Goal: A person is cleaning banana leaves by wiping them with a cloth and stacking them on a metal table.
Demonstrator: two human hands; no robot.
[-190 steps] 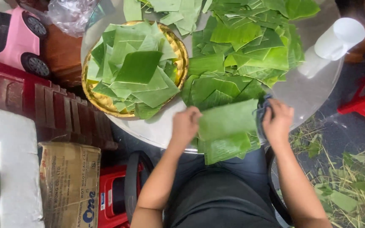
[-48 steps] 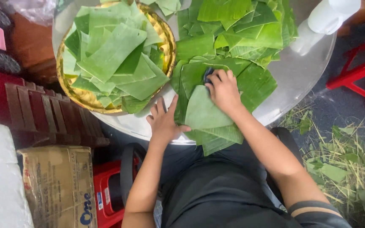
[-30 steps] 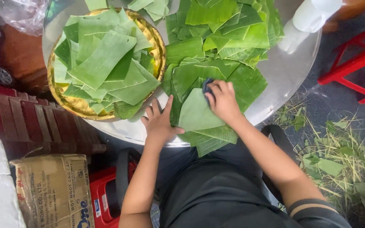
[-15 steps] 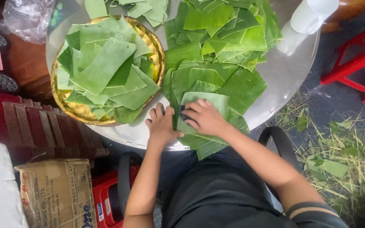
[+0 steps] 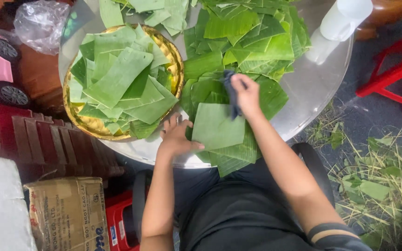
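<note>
Cloth: dark rag (image 5: 231,95) bunched in your right hand (image 5: 246,95), fingers curled narrow around it and pressing it onto the far edge of the top leaf.
Top leaf: a squarish pale-green leaf piece (image 5: 217,128) lies flat on the near stack, at 6 o'clock on the round metal table (image 5: 312,88), just above your lap.
Left hand: your left hand (image 5: 177,137) rests at the leaf's 9 o'clock edge — fingers spread wide and flat on the table, thumb touching the leaf's side, gripping nothing.
Uncut pile: darker green banana leaves (image 5: 252,42) heaped from the table's centre out to 12 and 1 o'clock, running under the top leaf.
Gold tray: a round golden tray (image 5: 175,62) at 9 to 10 o'clock on the table, filled with a loose stack of cut leaf pieces (image 5: 119,79) lying crosswise.
Spray bottle: a white bottle (image 5: 338,23) stands at 2 o'clock near the table's rim, well apart from both hands.
Surroundings: a cardboard box (image 5: 68,214) on the floor at 7 o'clock — a red stool (image 5: 391,74) at 3 o'clock, leaf scraps (image 5: 373,181) scattered on the ground at 4 o'clock.
</note>
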